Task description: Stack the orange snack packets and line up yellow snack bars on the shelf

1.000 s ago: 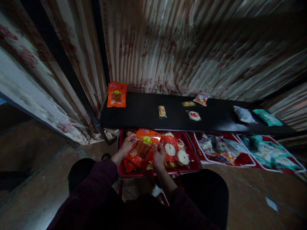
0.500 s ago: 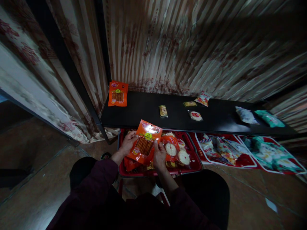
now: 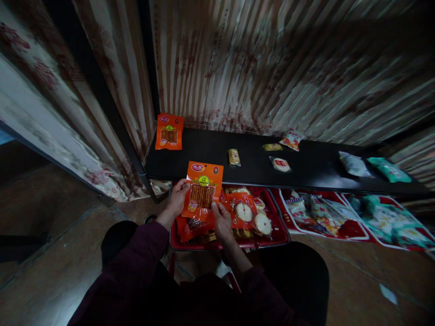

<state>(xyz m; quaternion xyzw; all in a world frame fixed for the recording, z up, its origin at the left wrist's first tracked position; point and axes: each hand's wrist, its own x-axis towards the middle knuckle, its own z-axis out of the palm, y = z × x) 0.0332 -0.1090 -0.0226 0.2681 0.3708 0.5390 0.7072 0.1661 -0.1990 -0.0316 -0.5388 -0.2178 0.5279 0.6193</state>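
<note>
An orange snack packet [image 3: 203,192] with a clear window showing brown sticks is held upright between my two hands. My left hand [image 3: 177,199] pinches its left edge, and my right hand [image 3: 222,221] grips its lower right edge. Just beneath lies a red basket [image 3: 280,226] holding more orange packets and wrapped round white crackers [image 3: 262,223]. A matching orange packet [image 3: 169,132] leans at the left end of the black shelf [image 3: 204,147].
Along the shelf lie a small yellow packet [image 3: 234,157], another yellow packet [image 3: 272,147], a round wrapped cracker [image 3: 280,164], a red-and-white bag [image 3: 291,139], a pale bag [image 3: 354,164] and a green bag [image 3: 389,170]. Red-edged bags [image 3: 356,228] sit below. Curtains [image 3: 217,68] hang behind.
My hands have raised the orange packet slightly and moved it a little left and toward the shelf. It now faces me more squarely, with less tilt and glare.
</note>
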